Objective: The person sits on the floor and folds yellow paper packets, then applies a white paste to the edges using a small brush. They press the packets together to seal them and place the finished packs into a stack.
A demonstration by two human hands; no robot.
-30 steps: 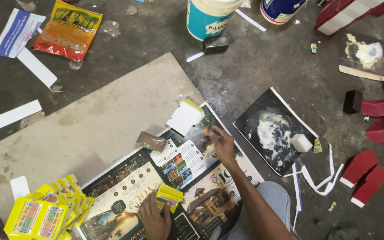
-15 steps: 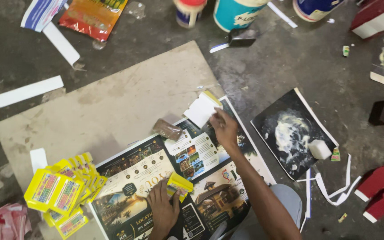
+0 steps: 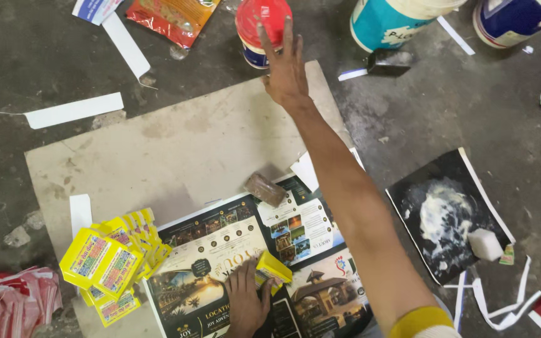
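**Reaching across the board for the red-lidded jar**

Nearest the camera, the left hand (image 3: 245,303) lies flat on a glossy printed sheet (image 3: 220,250), fingers spread and pressing it down, its fingertips against a small yellow box (image 3: 272,269) that rests on the sheet; it touches the box without closing round it. Just to the left sits a pile of yellow packets (image 3: 111,260) on the edge of a cardboard sheet (image 3: 176,150), and a small brown block (image 3: 265,189) lies at the printed sheet's top edge.

Farther off, the right hand (image 3: 285,66) is stretched out over the far edge of the cardboard, fingers open and fanned, empty, their tips over the red lid of a jar (image 3: 262,28) standing on the floor. A teal tub (image 3: 389,25) stands to its right.

To do this well, the person would likely bring the palm squarely over the lid before closing the fingers, and keep the left hand planted so the sheet and box do not slide.

Half a second earlier the right hand was down at a white paper by the printed sheet's top edge; it has since left it and extended toward the jar. The left hand has stayed on the yellow box.
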